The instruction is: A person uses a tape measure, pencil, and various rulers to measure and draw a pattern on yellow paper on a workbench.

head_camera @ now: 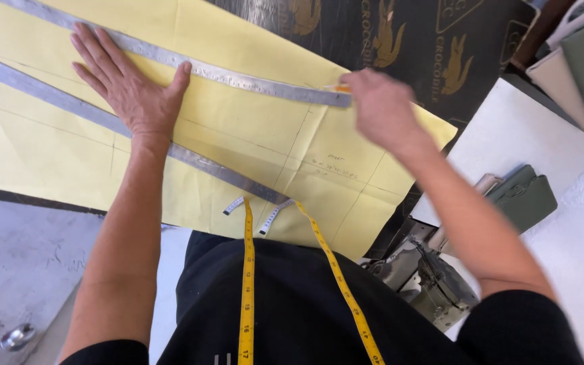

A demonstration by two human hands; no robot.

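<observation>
Left hand [130, 84] lies flat, fingers spread, pressing the yellow pattern paper [238, 128] between two metal rulers; thumb touches the upper ruler [238, 73], wrist crosses the lower ruler [204, 165]. Right hand [383, 108] is closed around a small orange-tipped marking tool [338, 88] at the upper ruler's right end. Paper rests on a dark printed table surface [407, 40]. A yellow tape measure [246, 284] hangs down the person's front. No containers discernible.

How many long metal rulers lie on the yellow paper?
2. One metal ruler runs under the left hand toward the right hand. The other ruler crosses the yellow paper lower, nearer the person. More may be out of frame.
</observation>
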